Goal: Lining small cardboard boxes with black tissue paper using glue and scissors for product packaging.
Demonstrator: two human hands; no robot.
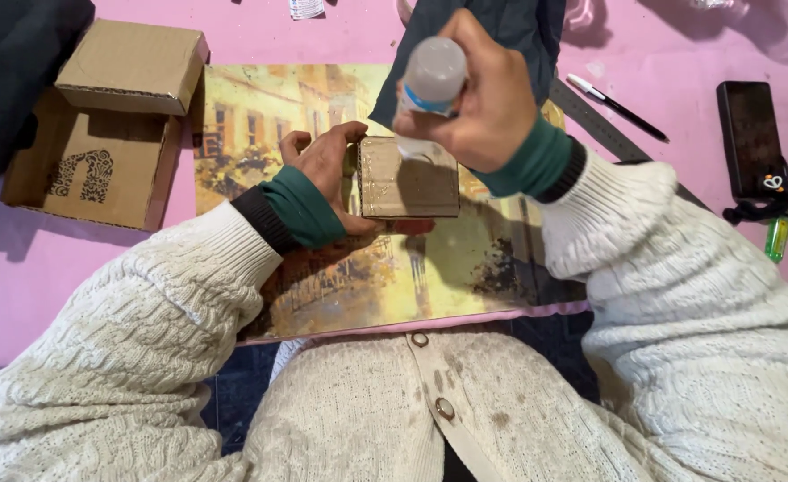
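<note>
Your right hand (487, 98) closed around white translucent plastic glue bottle with blue band (429, 82), bottle tipped down, nozzle at top edge of small square brown cardboard piece (409, 178). Your left hand (327, 170) half-curled, fingers pressing left edge of cardboard piece. Cardboard lies between both hands on yellow painted picture board (385, 277). Open brown cardboard box (108, 125) well left of left hand.

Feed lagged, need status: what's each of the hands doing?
Left hand: steadying the small brown cardboard piece.
Right hand: closed on the translucent plastic glue bottle.
</note>
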